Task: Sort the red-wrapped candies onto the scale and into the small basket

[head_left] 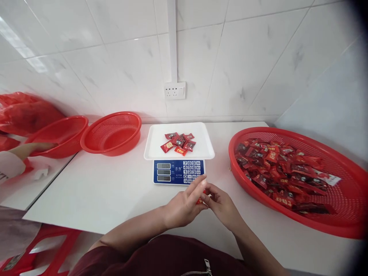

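Observation:
My left hand (184, 205) and my right hand (220, 203) meet just in front of the scale (178, 171). Both pinch a small red packet (200, 198), mostly hidden between the fingers. On the scale's white tray (155, 147) lie several red and dark snack packets (179, 142). To the right, a wide red basket (330, 224) holds a heap of the same packets (280, 172).
An empty red mesh bowl (112, 132) stands left of the scale. Further left, another person's hand (34, 147) reaches into a second red bowl (59, 136) by red plastic bags (25, 113). A wall socket (174, 91) sits on the tiled wall. A red stool (43, 245) stands below left.

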A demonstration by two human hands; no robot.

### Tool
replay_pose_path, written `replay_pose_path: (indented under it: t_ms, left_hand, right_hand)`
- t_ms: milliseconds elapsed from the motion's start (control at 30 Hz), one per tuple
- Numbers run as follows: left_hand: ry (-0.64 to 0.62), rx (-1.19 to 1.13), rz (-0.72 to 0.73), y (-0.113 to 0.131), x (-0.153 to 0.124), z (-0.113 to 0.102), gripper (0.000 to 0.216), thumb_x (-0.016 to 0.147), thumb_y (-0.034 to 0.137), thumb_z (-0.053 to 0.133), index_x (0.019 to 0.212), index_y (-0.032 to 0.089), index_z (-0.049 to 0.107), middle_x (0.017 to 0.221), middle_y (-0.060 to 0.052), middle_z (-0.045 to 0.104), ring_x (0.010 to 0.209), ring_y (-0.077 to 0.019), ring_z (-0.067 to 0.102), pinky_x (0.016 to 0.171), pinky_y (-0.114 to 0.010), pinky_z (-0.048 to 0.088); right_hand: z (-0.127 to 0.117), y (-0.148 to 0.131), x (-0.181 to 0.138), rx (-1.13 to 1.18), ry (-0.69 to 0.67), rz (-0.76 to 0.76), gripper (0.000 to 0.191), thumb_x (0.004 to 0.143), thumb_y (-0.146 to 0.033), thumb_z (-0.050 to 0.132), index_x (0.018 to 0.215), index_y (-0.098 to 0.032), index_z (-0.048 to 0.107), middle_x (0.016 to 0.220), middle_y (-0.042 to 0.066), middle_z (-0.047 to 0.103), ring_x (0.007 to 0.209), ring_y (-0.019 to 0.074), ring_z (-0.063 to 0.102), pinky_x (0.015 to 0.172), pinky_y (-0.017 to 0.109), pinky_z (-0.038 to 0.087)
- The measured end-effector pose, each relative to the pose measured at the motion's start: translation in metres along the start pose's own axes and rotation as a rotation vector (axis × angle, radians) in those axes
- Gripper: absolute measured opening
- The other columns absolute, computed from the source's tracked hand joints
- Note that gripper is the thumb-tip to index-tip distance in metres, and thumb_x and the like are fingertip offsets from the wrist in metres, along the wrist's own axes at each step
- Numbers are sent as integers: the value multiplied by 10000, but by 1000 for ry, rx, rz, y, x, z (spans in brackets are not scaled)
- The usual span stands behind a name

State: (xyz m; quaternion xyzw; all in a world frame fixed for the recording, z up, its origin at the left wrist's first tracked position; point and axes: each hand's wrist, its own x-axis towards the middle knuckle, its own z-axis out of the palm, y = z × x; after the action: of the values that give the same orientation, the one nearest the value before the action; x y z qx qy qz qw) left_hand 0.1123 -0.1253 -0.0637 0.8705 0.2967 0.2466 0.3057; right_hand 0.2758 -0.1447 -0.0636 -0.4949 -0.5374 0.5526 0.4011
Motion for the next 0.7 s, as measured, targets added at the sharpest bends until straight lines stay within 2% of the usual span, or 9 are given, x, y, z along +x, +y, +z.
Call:
replay_pose_path:
  t_ms: [100, 167, 267, 333, 367, 433, 500, 600, 700]
  left_hand:
    - [-31, -36, 29, -1, -1, -5, 965, 870, 228, 506, 1345, 552, -269, 1556, -118, 240, 1116, -276, 629, 787, -453, 611]
    - [-27, -72, 55, -1, 0, -8, 942, 882, 244, 501, 1337, 575, -254, 1555, -114, 243, 919, -237, 709, 767, -448, 617]
    - [26, -102, 6, -1, 1, -18, 890, 889, 307, 509, 1353, 582, -198, 1563, -98, 216, 787, -191, 704, 734, -439, 628]
    - [82, -81, -81, -3, 3, -29, 828, 881, 350, 523, 1412, 525, -88, 1553, -90, 241, 856, -201, 687, 766, -442, 621]
    - [109, -54, -128, -5, 4, -36, 777, 879, 366, 525, 1438, 484, -3, 1535, -87, 283, 906, -209, 675, 790, -441, 612]
    - [161, 30, -197, -13, 7, -53, 650, 887, 377, 509, 1444, 396, 176, 1468, -83, 402, 1007, -226, 643, 854, -439, 581]
    - [222, 141, -239, -26, 14, -72, 552, 896, 358, 496, 1411, 320, 298, 1361, -88, 525, 1110, -242, 592, 930, -450, 527]
    - [265, 234, -271, -51, 30, -103, 614, 860, 339, 562, 1408, 263, 295, 1273, -89, 590, 1229, -249, 502, 1008, -454, 447]
    - [199, 229, -258, -74, 48, -132, 682, 806, 354, 628, 1399, 242, 311, 1303, -90, 562, 1274, -245, 454, 1052, -435, 392]
  right_hand:
    - [-2, -3, -3, -62, -3, -26, 188, 795, -481, 587, 673, -338, 600, 711, 33, 589, 701, 236, 547, 658, 386, 469]
    - [-8, -4, -3, 14, 61, -3, 253, 764, -519, 625, 629, -309, 584, 615, 15, 540, 588, 192, 494, 561, 346, 443]
    - [-27, -7, 0, 389, 316, 3, 329, 661, -573, 719, 648, -275, 581, 578, -28, 469, 481, 117, 388, 410, 246, 334]
    - [-42, -10, 1, 675, 441, -30, 354, 617, -590, 749, 744, -286, 620, 667, -28, 515, 500, 96, 393, 382, 205, 311]
    - [-48, -10, 1, 770, 457, -42, 374, 624, -610, 735, 814, -303, 642, 730, -19, 551, 522, 93, 407, 380, 195, 319]
    - [-52, -9, 2, 837, 409, -33, 437, 657, -658, 679, 946, -331, 659, 810, -3, 599, 547, 96, 436, 388, 194, 345]
    - [-45, -4, 4, 784, 296, 13, 480, 637, -660, 692, 986, -332, 664, 804, 4, 632, 552, 104, 476, 406, 207, 365]
    - [-26, 11, 8, 554, 60, 74, 427, 610, -566, 760, 933, -298, 681, 737, 14, 662, 578, 139, 550, 476, 252, 408]
    - [-10, 26, 12, 284, -179, 115, 260, 730, -503, 677, 869, -282, 680, 632, 10, 648, 577, 169, 573, 564, 316, 445]
